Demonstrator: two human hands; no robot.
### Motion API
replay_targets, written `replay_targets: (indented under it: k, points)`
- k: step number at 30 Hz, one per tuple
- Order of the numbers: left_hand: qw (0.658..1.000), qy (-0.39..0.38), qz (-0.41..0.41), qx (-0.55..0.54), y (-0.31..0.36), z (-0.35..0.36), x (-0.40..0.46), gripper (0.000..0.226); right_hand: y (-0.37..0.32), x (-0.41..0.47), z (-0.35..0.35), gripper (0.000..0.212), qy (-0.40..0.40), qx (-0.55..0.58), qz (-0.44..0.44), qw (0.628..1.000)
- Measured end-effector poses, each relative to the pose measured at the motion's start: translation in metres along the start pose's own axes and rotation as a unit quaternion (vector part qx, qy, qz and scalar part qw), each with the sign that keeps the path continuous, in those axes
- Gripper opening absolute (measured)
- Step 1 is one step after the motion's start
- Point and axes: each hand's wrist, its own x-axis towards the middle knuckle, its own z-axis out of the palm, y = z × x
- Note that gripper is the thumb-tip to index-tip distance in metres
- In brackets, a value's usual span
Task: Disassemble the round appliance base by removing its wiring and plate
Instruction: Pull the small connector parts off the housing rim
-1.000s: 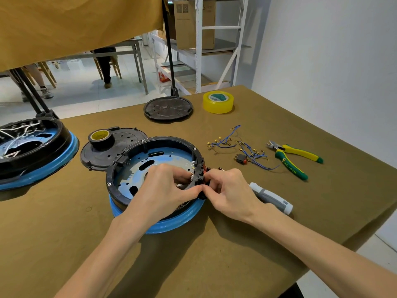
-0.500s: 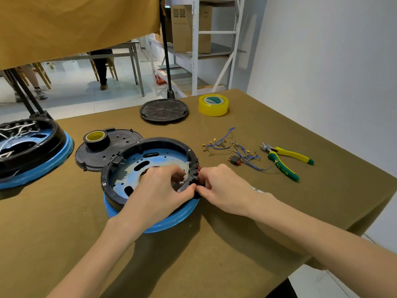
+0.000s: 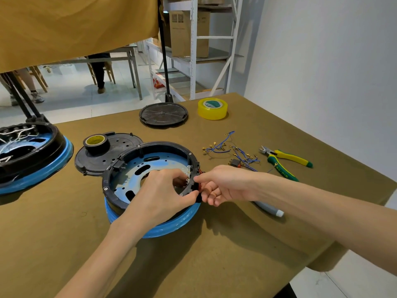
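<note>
The base (image 3: 150, 186), a black ring over a blue skirt with a pale blue plate (image 3: 133, 175) inside, sits mid-table and could skid or a terminal snap if tugged hard, as the left hand (image 3: 159, 194) and right hand (image 3: 223, 186) pinch its right rim fitting.

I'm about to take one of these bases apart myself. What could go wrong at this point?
Both hands, left hand inside and right hand outside, work at the black rim of the round base around small metal terminals; a slip could nick a finger or bend them. Pulling sideways could slide the base on the cloth. The loose blue wires nearby could get swept off.
</note>
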Motion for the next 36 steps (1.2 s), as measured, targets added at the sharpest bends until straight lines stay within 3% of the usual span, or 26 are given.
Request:
replay_targets:
  k: [6,11,14,24,27,32,36]
  points:
    - [1.0,-0.015,0.016,0.0,0.001,0.0,0.002,0.031,0.004,0.008,0.008,0.048,0.067,-0.001,-0.018,0.998]
    - [1.0,-0.018,0.011,-0.005,-0.001,0.001,0.002,0.029,0.001,0.013,0.007,0.029,0.073,0.023,0.009,0.997]
    - [1.0,-0.022,0.009,-0.004,-0.001,0.001,0.002,0.03,0.002,0.015,0.007,0.029,0.071,0.009,0.009,0.997]
    - [0.999,0.006,-0.032,-0.038,0.0,0.0,0.0,0.027,-0.022,0.01,0.003,0.046,0.007,-0.209,0.033,0.977]
    - [0.998,0.002,-0.032,-0.046,-0.001,0.0,0.001,0.028,-0.017,0.009,0.001,0.041,-0.002,-0.168,0.017,0.986]
    - [0.999,-0.008,-0.027,-0.046,-0.001,0.0,0.003,0.029,0.004,0.012,0.013,0.044,0.098,-0.097,-0.047,0.989]
    - [0.999,-0.004,-0.028,-0.037,-0.002,0.0,0.003,0.029,0.005,0.013,0.015,0.04,0.12,-0.077,-0.05,0.989]
